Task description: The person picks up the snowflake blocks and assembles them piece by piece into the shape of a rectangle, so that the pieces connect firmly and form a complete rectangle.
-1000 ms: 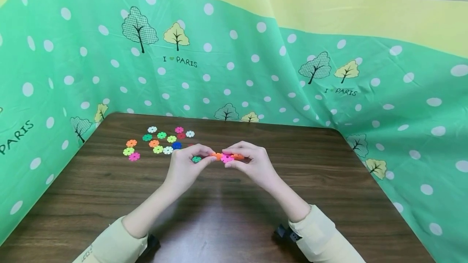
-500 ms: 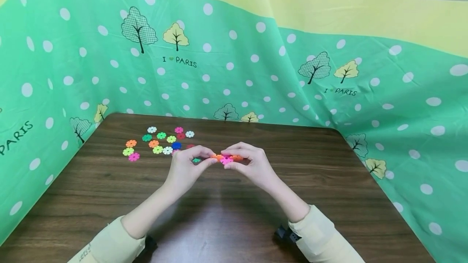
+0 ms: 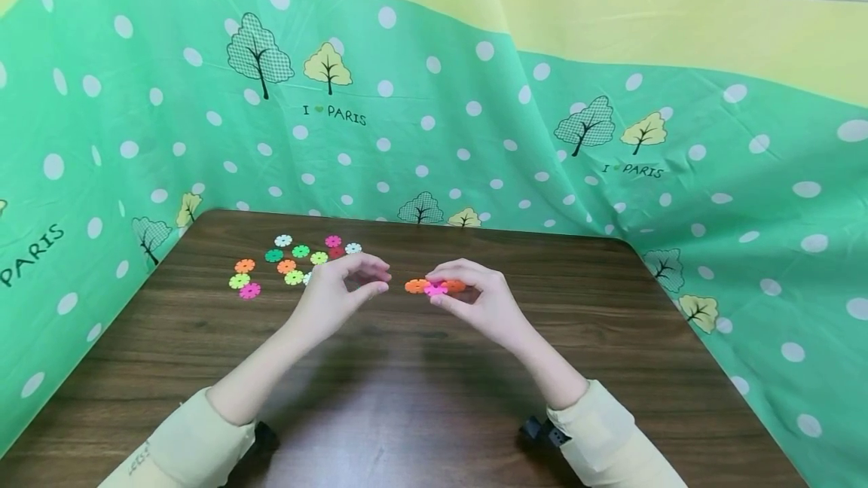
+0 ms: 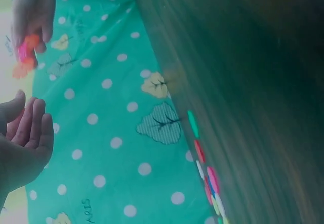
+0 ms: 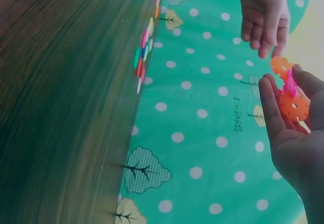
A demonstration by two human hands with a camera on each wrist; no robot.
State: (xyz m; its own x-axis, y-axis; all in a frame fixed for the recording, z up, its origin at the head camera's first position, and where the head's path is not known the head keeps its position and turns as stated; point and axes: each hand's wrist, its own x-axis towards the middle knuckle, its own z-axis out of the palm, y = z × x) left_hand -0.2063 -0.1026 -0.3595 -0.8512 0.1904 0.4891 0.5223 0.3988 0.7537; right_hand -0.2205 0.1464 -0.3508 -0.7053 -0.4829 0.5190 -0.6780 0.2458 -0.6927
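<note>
My right hand (image 3: 483, 303) pinches a pink notched flower disc (image 3: 436, 289) between thumb and fingers above the table. Joined to it are two orange notched discs, a left one (image 3: 415, 287) and a right one (image 5: 294, 106), so the pieces form a short row. The left orange disc sticks out past my fingertips. My left hand (image 3: 337, 294) hovers apart from it on the left, fingers gently bent and nothing visible in its grasp. In the left wrist view that left hand (image 4: 28, 138) is palm up, with a gap between it and the joined discs.
Loose notched discs in several colours lie at the table's back left, such as a green disc (image 3: 301, 251) and an orange disc (image 3: 245, 266); my left hand hides some. Polka-dot cloth (image 3: 434, 126) surrounds the dark wooden table (image 3: 610, 352) at back and sides.
My left hand has let go of the left orange disc and drawn back leftward. My right hand has shifted slightly right, carrying the joined discs.
</note>
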